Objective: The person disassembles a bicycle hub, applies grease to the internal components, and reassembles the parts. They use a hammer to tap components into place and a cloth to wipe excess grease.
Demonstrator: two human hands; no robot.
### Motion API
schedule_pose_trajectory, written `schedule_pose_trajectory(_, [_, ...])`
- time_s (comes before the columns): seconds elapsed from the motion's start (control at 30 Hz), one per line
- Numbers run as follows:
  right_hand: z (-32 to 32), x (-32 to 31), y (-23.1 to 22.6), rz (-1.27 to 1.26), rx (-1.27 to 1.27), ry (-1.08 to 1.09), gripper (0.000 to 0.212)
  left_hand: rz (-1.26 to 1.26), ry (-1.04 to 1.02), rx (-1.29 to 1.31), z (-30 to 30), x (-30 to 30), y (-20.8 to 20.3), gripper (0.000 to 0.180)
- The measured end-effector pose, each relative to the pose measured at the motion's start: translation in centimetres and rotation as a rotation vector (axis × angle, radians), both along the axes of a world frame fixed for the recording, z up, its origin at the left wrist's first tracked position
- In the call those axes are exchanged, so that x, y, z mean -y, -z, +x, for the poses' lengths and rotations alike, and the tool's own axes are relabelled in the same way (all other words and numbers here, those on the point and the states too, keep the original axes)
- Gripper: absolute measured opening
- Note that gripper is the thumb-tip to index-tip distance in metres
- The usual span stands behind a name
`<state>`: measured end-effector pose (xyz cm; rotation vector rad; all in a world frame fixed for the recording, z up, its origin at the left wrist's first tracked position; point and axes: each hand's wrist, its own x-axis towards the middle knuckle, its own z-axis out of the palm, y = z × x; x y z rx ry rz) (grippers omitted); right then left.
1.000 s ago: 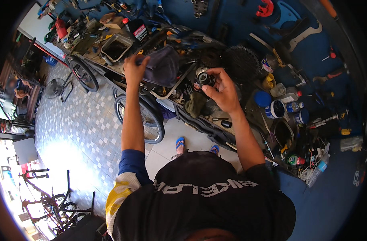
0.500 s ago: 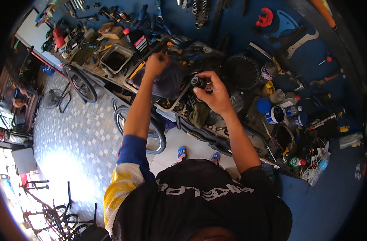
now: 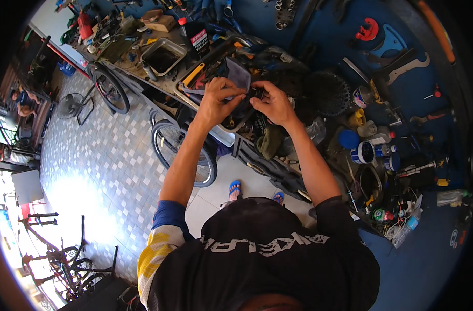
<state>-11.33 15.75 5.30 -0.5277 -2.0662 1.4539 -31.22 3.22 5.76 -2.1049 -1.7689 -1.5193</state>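
Over the workbench my two hands are close together. My right hand (image 3: 274, 103) is closed around a small black cylindrical part (image 3: 257, 93), its far end largely hidden by fingers. My left hand (image 3: 220, 101) is pinched just beside it, with a grey-purple cloth (image 3: 238, 74) bunched at its fingers. One corner of the cloth stands up between the hands, and some of it shows below them. Beneath lies a tray of tools, mostly covered by the hands and cloth. A yellow-handled tool (image 3: 194, 74) lies left of my left hand.
A metal pan of dark liquid (image 3: 164, 56) and a black bottle with a red cap (image 3: 194, 39) stand at left. A toothed cassette (image 3: 327, 93), open tubs (image 3: 363, 152) and a dark green rag (image 3: 270, 141) lie at right. A bicycle wheel (image 3: 210, 171) stands below the bench edge.
My left hand has moved right and nearer to me, bringing the cloth up against the part in my right hand. The view has shifted slightly, so the bench appears farther right.
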Motion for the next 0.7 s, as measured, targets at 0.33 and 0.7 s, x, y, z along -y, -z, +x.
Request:
schedule_pose_trajectory(0.33, [0.4,0.4,0.5,-0.039,-0.107,-0.112,0.050,0.161,-0.004,-0.295,-0.1,1.7,-1.8,0.039])
schedule_pose_trajectory(0.7, [0.9,2.1,-2.3,0.248,-0.085,0.029,0.048,0.132,-0.118,-0.157,1.9,2.4,-3.3,0.028])
